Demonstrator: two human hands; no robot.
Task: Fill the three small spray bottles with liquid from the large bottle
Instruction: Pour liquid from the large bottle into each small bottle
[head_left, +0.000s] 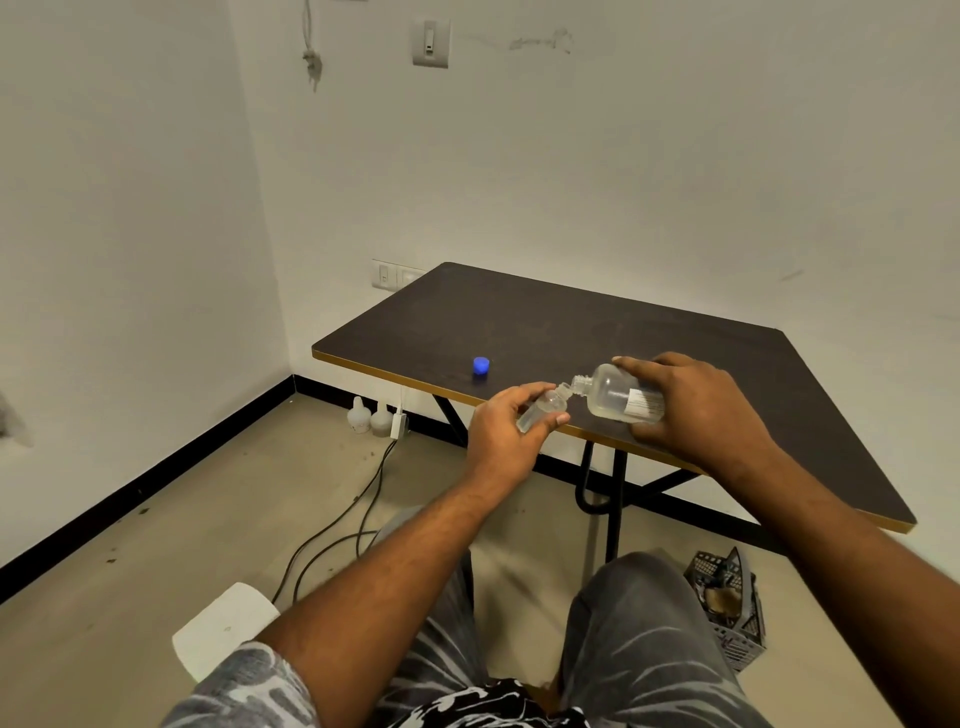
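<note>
A seated person, seen from a head-worn camera looking down, pours between two bottles at the near edge of a dark worktop (571, 322), just right of the frame's centre. The left hand (498, 434) grips a small clear bottle (543, 408), its fingers (532, 388) curled over the top and the thumb pressed below. The bottle leans, with its base toward the lower left and its open mouth toward the upper right. The right hand (696, 410) grips the large bottle (615, 397) from above and behind, wrapped round its body and label. That bottle lies nearly on its side, its long axis running left to right across the frame and its neck pointing left and slightly down. The two mouths meet, or very nearly, midway between the hands; whether they touch is too small to tell. Clear liquid pools along the large bottle's lower wall, and no stream is plain to see. How full the small bottle is cannot be made out. The pour likely turns on holding the large neck right over the narrow small mouth, since a slight drift would spill onto the worktop edge or the floor. A blue cap (481, 365) stands on the worktop further left, apart from both hands. The other two small bottles are not in view.
</note>
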